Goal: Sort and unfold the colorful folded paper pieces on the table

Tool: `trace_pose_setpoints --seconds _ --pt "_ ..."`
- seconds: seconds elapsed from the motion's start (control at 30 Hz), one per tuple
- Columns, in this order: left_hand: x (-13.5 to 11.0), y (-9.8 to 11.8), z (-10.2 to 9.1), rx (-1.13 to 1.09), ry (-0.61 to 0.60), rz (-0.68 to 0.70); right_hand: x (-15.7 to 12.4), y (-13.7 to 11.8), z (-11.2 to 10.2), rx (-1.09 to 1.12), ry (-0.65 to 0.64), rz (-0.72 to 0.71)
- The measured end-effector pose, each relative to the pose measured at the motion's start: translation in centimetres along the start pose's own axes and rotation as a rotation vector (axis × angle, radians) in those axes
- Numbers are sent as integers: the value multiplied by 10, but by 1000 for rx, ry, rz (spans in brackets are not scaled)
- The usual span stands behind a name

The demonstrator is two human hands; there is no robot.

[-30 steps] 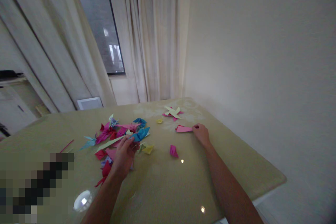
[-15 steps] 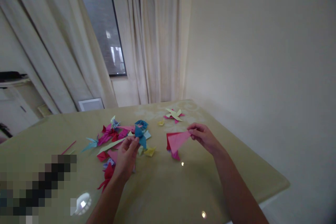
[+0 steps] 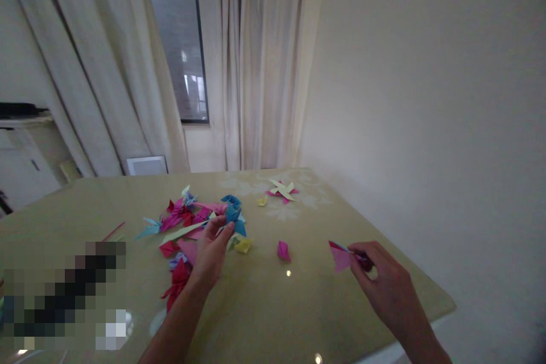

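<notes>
My left hand [image 3: 213, 249] is closed in a pinch on a blue origami flower [image 3: 236, 219], above the right edge of an origami pile. That pile includes a red origami piece [image 3: 179, 278], a light-blue paper crane [image 3: 149, 228] and a yellow folded piece [image 3: 243, 245]. Over the table's right side, my right hand [image 3: 381, 278] is pinching a pink folded paper [image 3: 341, 260] with a red edge. My palm and fingers partly hide it. Between the hands a small magenta folded piece [image 3: 283, 251] lies on the table.
Toward the back, a pale green and pink paper pinwheel [image 3: 282, 190] lies near a small yellow piece [image 3: 261, 202]. A thin pink stick [image 3: 113, 231] rests at the left beside a blurred-out patch. The glossy table [image 3: 256, 318] borders the wall on the right.
My right hand has moved right and toward me with the pink folded paper, leaving the magenta piece uncovered on the table. My left hand stays by the pile with the blue flower.
</notes>
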State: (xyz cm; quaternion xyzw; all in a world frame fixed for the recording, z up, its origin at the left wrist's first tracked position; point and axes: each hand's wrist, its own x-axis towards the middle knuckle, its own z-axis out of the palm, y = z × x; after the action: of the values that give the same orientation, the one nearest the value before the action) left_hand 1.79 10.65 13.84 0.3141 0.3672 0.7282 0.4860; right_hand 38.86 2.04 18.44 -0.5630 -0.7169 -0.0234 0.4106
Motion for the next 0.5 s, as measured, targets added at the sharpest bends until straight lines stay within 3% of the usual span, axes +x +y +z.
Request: trace_pose_setpoints --seconds 0.07,0.17,0.27,0.33,0.4,0.5 --pt "-1 -1 2 -6 -11 -14 -13 -20 3 -165 24 -171" --pt "-3 -4 5 -69 -3 -29 -41 -46 44 -348 -162 -324" --pt "-5 -6 7 -81 -9 -61 -64 -69 93 -368 -444 -298" --pt "-6 -8 6 -46 -22 -77 -67 -82 113 -330 -590 -229" --pt "-6 -10 5 -6 -19 -77 -58 -91 119 -277 -663 -166" --pt "-6 -13 4 20 -4 -62 -25 -94 114 -128 -615 -123"
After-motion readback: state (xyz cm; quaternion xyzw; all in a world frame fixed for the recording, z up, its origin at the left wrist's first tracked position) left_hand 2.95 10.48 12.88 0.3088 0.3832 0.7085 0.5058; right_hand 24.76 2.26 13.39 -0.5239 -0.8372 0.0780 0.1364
